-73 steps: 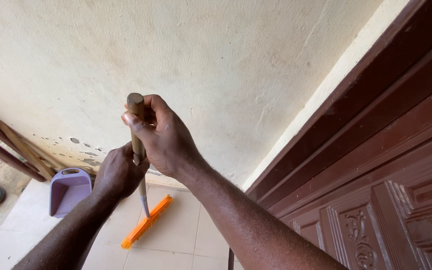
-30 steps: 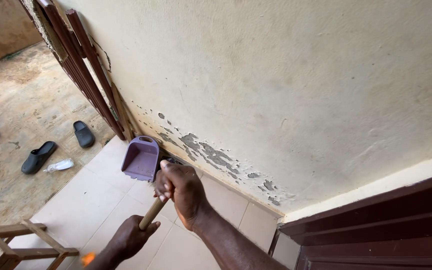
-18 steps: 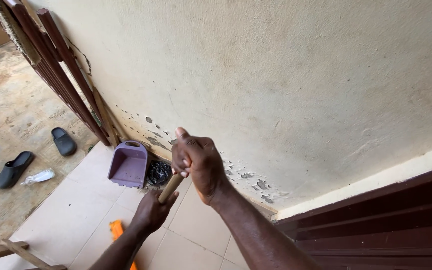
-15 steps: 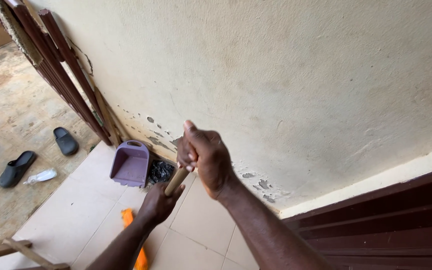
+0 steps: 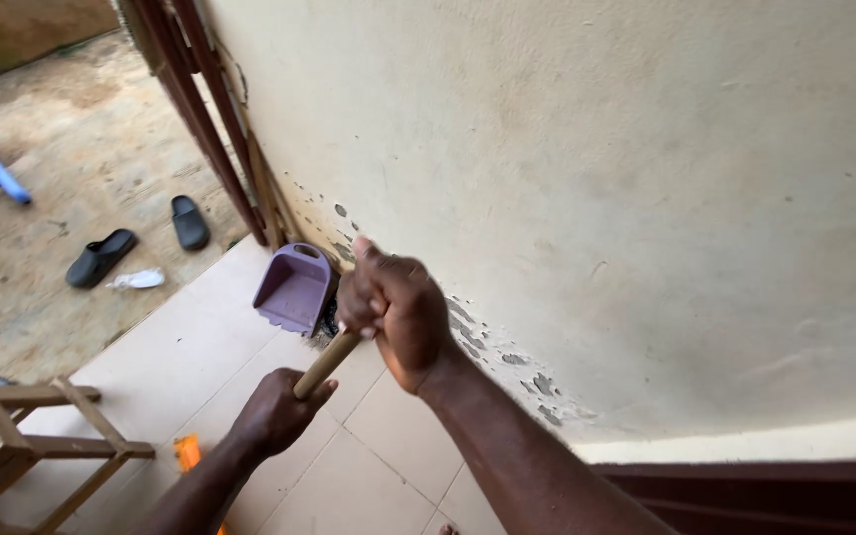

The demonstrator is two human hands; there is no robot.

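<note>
Both hands are wrapped around the broom handle point(image 5: 326, 362): right hand point(image 5: 393, 307) on top, left hand point(image 5: 274, 411) lower, mid-sweep; purple dustpan point(image 5: 294, 287) at eleven o'clock.

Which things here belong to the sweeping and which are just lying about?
In use: right hand, left hand, wooden broom handle, orange brush head, purple plastic dustpan.
Lying about: black slippers, wooden stool, crumpled bottle.

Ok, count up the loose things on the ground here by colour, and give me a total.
Black: 2, the sandals
Purple: 1, the dustpan
Orange: 1, the broom head
White: 1, a crumpled scrap
Brown: 1, the wooden stool
Total: 6
</note>
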